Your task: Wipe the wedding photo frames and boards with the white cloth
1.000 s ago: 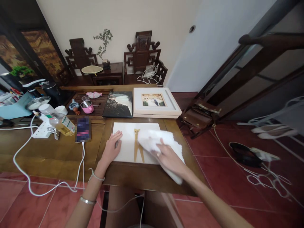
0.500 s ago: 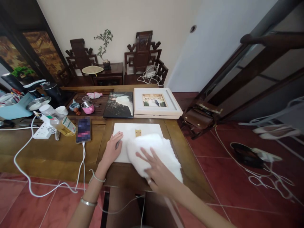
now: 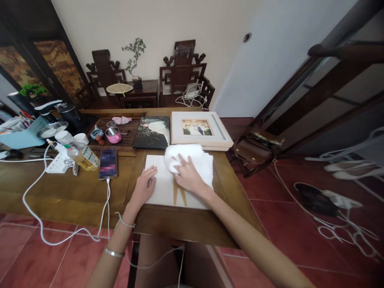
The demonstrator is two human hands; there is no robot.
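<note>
Board (image 3: 156, 188) wiping, likely: cloth (image 3: 206, 168) pressed at far edge by splayed right hand (image 3: 189, 177); left edge steadied by flat, seemingly empty left hand (image 3: 145, 185); near-edge sweep needed.

head cam | from wearer's head | faces forward and down | table (image 3: 79, 196) close below | wall (image 3: 222, 24) farther

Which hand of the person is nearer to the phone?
Left. The left hand rests partly on the white board, right of the phone; the right hand is farther right, on the white cloth.
</note>
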